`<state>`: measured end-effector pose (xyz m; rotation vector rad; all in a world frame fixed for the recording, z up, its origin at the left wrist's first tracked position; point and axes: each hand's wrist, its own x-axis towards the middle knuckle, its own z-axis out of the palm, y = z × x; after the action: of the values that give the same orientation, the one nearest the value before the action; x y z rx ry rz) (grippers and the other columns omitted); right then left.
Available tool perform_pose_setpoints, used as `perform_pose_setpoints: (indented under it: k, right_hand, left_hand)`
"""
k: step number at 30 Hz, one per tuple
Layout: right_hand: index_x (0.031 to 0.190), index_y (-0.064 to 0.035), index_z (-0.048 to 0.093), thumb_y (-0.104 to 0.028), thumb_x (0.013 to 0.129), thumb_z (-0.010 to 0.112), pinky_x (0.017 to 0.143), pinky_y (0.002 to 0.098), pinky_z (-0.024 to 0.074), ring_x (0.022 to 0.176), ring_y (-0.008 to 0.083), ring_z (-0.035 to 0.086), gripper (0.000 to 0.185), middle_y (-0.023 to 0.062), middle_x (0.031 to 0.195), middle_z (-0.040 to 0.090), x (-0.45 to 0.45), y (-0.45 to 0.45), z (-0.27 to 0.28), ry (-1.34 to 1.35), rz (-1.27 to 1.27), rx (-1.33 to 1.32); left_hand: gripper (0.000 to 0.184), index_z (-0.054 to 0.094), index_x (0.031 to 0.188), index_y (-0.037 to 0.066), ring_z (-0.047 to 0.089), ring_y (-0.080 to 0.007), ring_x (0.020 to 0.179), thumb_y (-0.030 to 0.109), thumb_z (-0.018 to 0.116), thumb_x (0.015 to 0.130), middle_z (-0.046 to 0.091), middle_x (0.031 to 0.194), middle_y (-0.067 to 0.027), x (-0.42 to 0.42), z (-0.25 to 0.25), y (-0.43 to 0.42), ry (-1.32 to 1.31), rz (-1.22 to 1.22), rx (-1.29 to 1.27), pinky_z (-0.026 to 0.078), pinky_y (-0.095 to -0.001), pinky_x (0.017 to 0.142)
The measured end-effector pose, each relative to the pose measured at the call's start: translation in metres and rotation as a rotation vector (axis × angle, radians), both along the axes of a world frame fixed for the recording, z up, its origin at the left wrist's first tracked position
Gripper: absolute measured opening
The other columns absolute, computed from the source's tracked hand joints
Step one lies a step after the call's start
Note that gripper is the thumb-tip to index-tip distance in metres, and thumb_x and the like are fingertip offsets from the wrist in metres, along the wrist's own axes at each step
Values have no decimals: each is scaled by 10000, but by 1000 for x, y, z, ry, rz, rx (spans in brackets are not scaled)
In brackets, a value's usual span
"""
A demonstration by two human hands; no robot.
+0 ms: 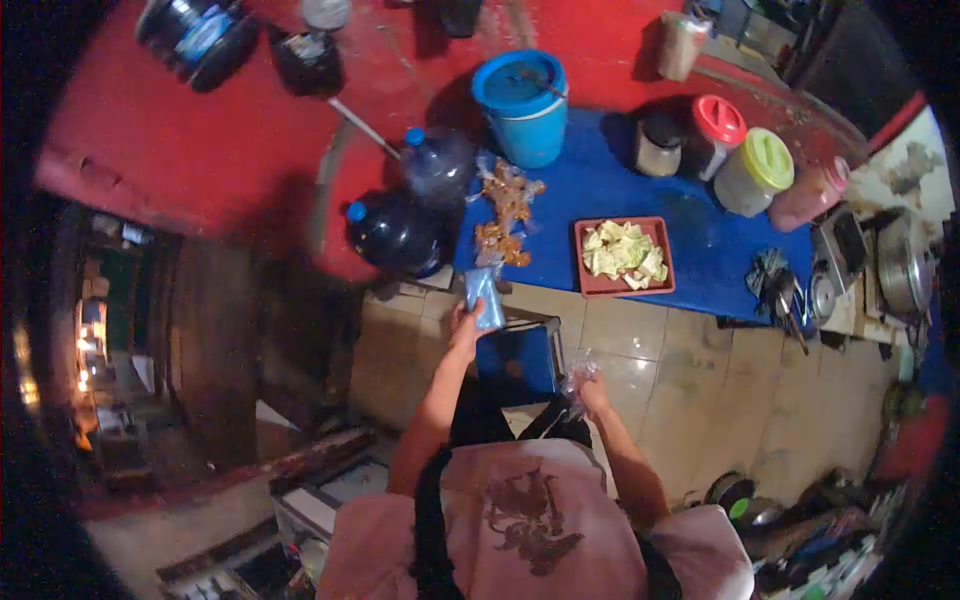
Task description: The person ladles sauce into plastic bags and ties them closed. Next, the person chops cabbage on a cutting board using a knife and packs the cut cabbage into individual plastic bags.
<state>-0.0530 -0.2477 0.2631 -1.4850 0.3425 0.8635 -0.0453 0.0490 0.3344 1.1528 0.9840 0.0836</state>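
My left hand (464,326) is closed on a flat light-blue plastic packet (484,298) at the near edge of the blue table (570,190). Lower and to the right, my right hand (594,392) grips a crumpled clear plastic bag (580,372) beside my lap. Just beyond the packet, small clear bags of orange-brown food (508,200) lie in a row on the table. A red-brown tray (580,262) of cut cabbage (624,252) sits to their right, near the table's front edge.
A blue lidded bucket (527,125) stands at the back, with large dark water bottles (400,232) to its left. Several lidded jars (755,170) line the back right. Utensils (785,300) and a metal pot (903,260) are at the right. A blue stool (520,358) is below.
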Motion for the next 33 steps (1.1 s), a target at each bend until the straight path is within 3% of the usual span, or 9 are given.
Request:
perform_pose_setpoints:
  k: [8,11,14,17,18,20,27,28,33]
  right_hand:
    - [743,-81,585,-6,804,464,427,252,306,518,66,434,155,-21,636,518,-10,40,-69,-68,-172,-62]
    - [767,-45,602,-24,776,510,491,280,374,578,102,478,95,10,642,543,-10,70,-80,-20,-151,-149]
    - [905,-39,636,-77,797,553,617,352,478,680,156,582,142,78,699,611,5,101,-82,-186,43,-395]
    - [959,-57,650,-84,793,563,665,355,493,746,164,619,189,105,765,654,-8,122,-129,-110,221,-498]
    - [959,-57,650,-84,793,563,665,355,493,746,164,619,189,105,765,654,-11,124,-136,-97,229,-510]
    - [1013,-58,653,-73,789,568,688,355,501,774,190,641,240,136,798,667,-8,127,-152,-555,310,-476]
    - [973,-18,642,-77,770,614,691,373,506,736,211,646,213,178,828,670,44,104,-220,-129,136,-288]
    - [1048,-43,621,-141,748,630,770,398,499,887,318,642,316,153,956,665,46,101,-242,-187,116,-288]
    - [834,6,615,-92,769,548,650,461,479,736,376,622,136,199,753,629,80,94,-281,-562,365,-431]
  left_hand:
    - [579,459,1220,113,577,-261,1013,420,709,797,553,1139,-105,140,-56,-7,156,-352,268,535,-388,756]
    - [411,574,1058,28,633,-329,856,373,646,849,658,941,-149,105,-127,20,-52,-752,721,489,-399,766]
    - [338,594,959,19,646,-326,837,313,677,816,663,873,-164,32,-224,53,-28,-934,490,502,-407,749]
    - [466,563,1078,4,623,-349,940,326,713,775,640,991,-197,-49,-307,72,63,-903,410,491,-423,827]
    - [558,524,1148,-3,594,-365,999,337,728,756,606,1071,-212,-74,-345,74,105,-973,682,474,-434,871]
    - [654,485,1219,-10,565,-380,1057,348,744,737,571,1151,-227,-68,-375,76,150,-1027,951,457,-446,915]
    - [769,470,1276,56,477,-366,1182,421,774,671,491,1282,-212,-37,-397,38,279,-1060,598,397,-467,977]
    - [739,475,1265,53,485,-357,1161,417,757,687,499,1262,-206,-26,-390,29,278,-1044,599,403,-460,962]
    - [596,500,1210,37,522,-314,1058,398,669,766,535,1161,-174,9,-398,-16,227,-942,499,432,-424,889]
